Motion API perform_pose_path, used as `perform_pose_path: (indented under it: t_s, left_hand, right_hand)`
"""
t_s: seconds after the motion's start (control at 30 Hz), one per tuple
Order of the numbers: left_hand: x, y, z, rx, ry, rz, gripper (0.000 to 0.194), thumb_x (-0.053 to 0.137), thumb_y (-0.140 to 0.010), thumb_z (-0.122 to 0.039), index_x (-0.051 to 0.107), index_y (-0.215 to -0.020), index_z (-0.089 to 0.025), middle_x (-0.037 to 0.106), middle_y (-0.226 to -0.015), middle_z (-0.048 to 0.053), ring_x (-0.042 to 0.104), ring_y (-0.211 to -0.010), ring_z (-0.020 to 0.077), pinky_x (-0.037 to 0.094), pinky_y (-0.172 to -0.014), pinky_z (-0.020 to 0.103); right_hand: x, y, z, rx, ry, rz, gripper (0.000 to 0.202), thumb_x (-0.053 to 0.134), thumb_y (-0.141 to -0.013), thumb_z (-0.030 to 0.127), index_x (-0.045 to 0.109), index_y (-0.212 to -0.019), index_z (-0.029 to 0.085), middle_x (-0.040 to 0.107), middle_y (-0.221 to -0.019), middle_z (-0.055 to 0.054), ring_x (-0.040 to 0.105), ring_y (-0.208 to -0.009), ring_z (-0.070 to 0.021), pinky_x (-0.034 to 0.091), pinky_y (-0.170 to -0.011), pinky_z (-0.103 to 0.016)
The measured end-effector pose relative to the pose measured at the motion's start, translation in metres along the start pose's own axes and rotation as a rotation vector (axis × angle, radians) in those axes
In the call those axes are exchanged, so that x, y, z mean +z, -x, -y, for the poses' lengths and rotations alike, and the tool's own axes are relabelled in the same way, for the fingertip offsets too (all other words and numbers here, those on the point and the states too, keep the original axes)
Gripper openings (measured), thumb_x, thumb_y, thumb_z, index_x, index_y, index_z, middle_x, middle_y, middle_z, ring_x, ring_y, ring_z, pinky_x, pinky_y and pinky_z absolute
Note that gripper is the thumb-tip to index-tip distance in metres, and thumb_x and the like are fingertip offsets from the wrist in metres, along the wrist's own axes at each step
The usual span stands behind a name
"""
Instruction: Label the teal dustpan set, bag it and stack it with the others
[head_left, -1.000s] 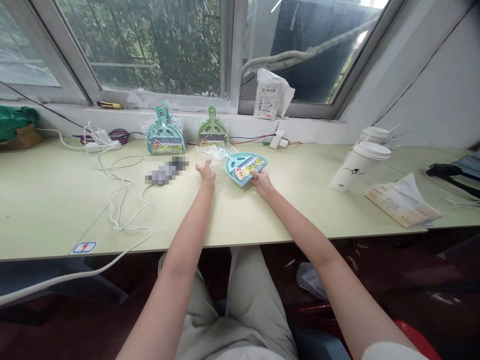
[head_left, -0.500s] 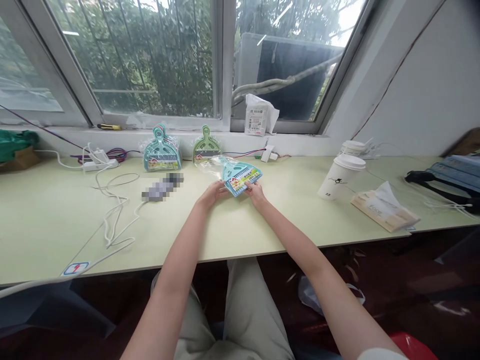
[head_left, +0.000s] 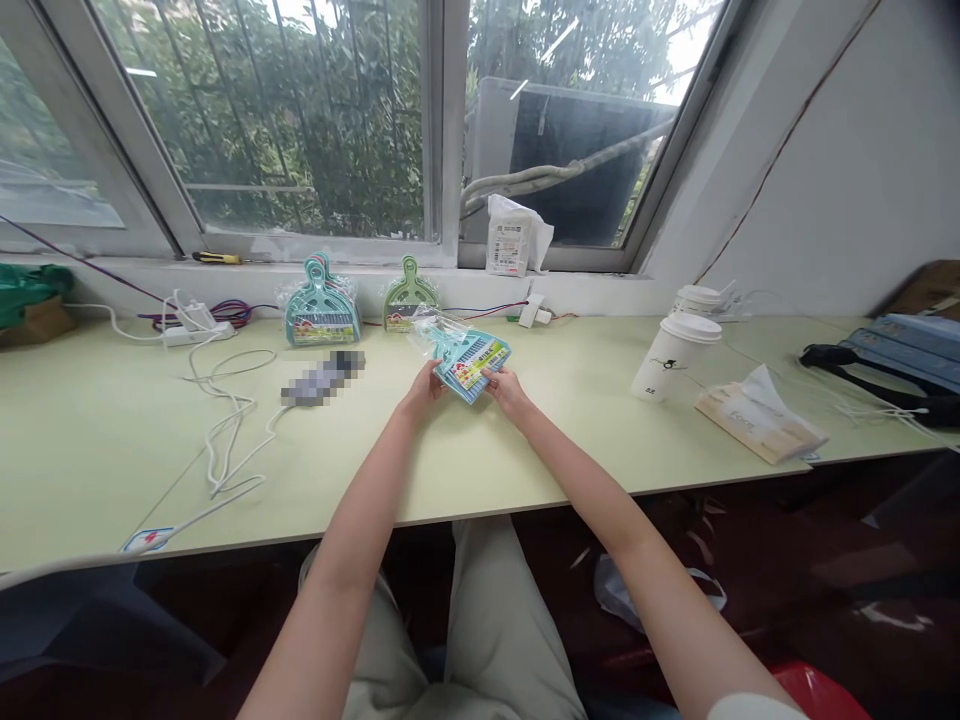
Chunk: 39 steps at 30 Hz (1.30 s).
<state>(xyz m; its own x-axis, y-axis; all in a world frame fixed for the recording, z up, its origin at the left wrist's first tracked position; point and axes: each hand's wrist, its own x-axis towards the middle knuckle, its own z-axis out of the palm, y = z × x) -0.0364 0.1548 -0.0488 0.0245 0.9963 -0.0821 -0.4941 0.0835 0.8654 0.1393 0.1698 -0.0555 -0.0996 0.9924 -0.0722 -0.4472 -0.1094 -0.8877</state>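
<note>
Between my hands is a light-blue mini dustpan and brush set [head_left: 474, 362] in clear plastic wrap, with a colourful label across its bristles. It is tilted, its handle end pointing away and to the left. My left hand [head_left: 424, 388] grips its left edge, fingers partly behind it. My right hand [head_left: 507, 388] holds the lower right edge, thumb on the label. Behind it, against the wall, stand a green wrapped dustpan set [head_left: 410, 292] and several teal wrapped dustpan sets [head_left: 322, 305].
White cups [head_left: 675, 355] and a tissue pack [head_left: 761, 415] stand on the right of the table [head_left: 480, 490]. White cables [head_left: 229, 420] and a power strip [head_left: 199, 332] lie left. A yellow-black cutter [head_left: 217, 258] and a white packet [head_left: 510, 238] rest on the sill.
The light-blue dustpan set has shifted slightly left and toward me in both hands, and its loose wrap has bunched nearer the handle. The camera view has moved a little.
</note>
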Motion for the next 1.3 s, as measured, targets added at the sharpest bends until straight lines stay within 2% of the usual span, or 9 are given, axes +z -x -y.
perform_pose_path:
  t_s: [0.13,0.2,0.4,0.6,0.7,0.87,0.97,1.1,1.3]
  left_hand:
    - [0.004,0.006,0.0,-0.059,0.013,0.204,0.036,0.046,-0.085,-0.033,0.065,-0.107,-0.013,0.072,-0.096,0.01,0.066,-0.086,0.0214,0.054,-0.078,0.032]
    - [0.004,0.008,-0.001,-0.078,0.014,0.251,0.039,0.043,-0.083,-0.035,0.065,-0.106,-0.013,0.071,-0.099,0.011,0.065,-0.091,0.0221,0.053,-0.082,0.032]
    - [0.007,0.004,0.005,-0.033,0.02,0.192,0.033,0.051,-0.083,-0.033,0.065,-0.105,-0.014,0.071,-0.1,0.01,0.064,-0.096,0.0217,0.05,-0.088,0.032]
    - [0.018,-0.003,0.017,0.006,0.018,0.095,0.025,0.062,-0.079,-0.02,0.066,-0.103,-0.015,0.073,-0.099,0.009,0.067,-0.098,0.0234,0.049,-0.096,0.034]
    - [0.019,-0.001,0.019,-0.039,-0.011,0.14,0.027,0.062,-0.079,-0.017,0.066,-0.105,-0.013,0.073,-0.101,0.01,0.068,-0.097,0.0238,0.05,-0.096,0.036]
    - [0.02,0.009,0.015,-0.126,-0.063,0.326,0.034,0.062,-0.083,-0.026,0.065,-0.116,-0.016,0.07,-0.114,0.011,0.067,-0.102,0.0254,0.052,-0.092,0.039]
    - [0.023,0.01,0.013,-0.094,-0.019,0.241,0.034,0.06,-0.087,-0.031,0.065,-0.117,-0.016,0.069,-0.114,0.011,0.067,-0.103,0.0247,0.054,-0.089,0.036]
    - [0.028,0.008,0.014,-0.035,0.051,0.089,0.028,0.059,-0.087,-0.026,0.065,-0.112,-0.014,0.071,-0.109,0.011,0.067,-0.098,0.0224,0.054,-0.083,0.03]
    - [0.042,0.018,0.024,-0.115,0.026,0.398,0.039,0.065,-0.085,-0.03,0.061,-0.122,-0.017,0.067,-0.119,0.01,0.067,-0.101,0.0208,0.053,-0.086,0.031]
  right_hand:
    - [-0.002,0.002,0.009,-0.006,0.058,-0.082,0.009,0.062,-0.085,0.007,0.063,-0.086,0.015,0.073,-0.087,-0.004,0.069,-0.074,-0.0153,0.059,-0.078,-0.031]
    - [-0.006,0.0,0.015,0.017,0.137,-0.089,0.006,0.063,-0.085,0.01,0.064,-0.085,0.015,0.073,-0.087,-0.004,0.068,-0.075,-0.0152,0.058,-0.076,-0.031]
    - [-0.014,-0.007,0.021,0.015,0.118,-0.003,0.009,0.064,-0.082,0.005,0.066,-0.082,0.014,0.073,-0.091,-0.005,0.068,-0.081,-0.014,0.057,-0.079,-0.025]
    - [-0.011,-0.005,0.021,-0.016,0.05,0.014,0.013,0.063,-0.08,0.0,0.065,-0.085,0.012,0.074,-0.089,-0.008,0.07,-0.093,-0.0198,0.057,-0.094,-0.035]
    - [-0.01,-0.003,0.024,-0.038,0.037,0.011,0.014,0.064,-0.079,-0.001,0.064,-0.085,0.012,0.075,-0.087,-0.007,0.071,-0.096,-0.0211,0.057,-0.096,-0.038]
    - [-0.006,-0.002,0.023,-0.096,-0.041,-0.063,0.016,0.065,-0.078,-0.001,0.063,-0.082,0.014,0.074,-0.085,-0.006,0.071,-0.095,-0.0208,0.058,-0.096,-0.037]
    - [-0.003,-0.001,0.02,-0.112,-0.068,-0.061,0.016,0.065,-0.077,-0.001,0.062,-0.081,0.015,0.074,-0.085,-0.006,0.071,-0.096,-0.0206,0.058,-0.095,-0.037]
    - [0.0,0.001,0.017,-0.098,-0.053,-0.025,0.018,0.07,-0.073,0.0,0.061,-0.08,0.015,0.074,-0.084,-0.006,0.071,-0.096,-0.0217,0.059,-0.093,-0.038]
    - [0.0,0.006,0.02,-0.218,-0.096,-0.038,0.015,0.07,-0.076,0.007,0.062,-0.085,0.016,0.074,-0.091,-0.006,0.071,-0.095,-0.0203,0.059,-0.092,-0.035]
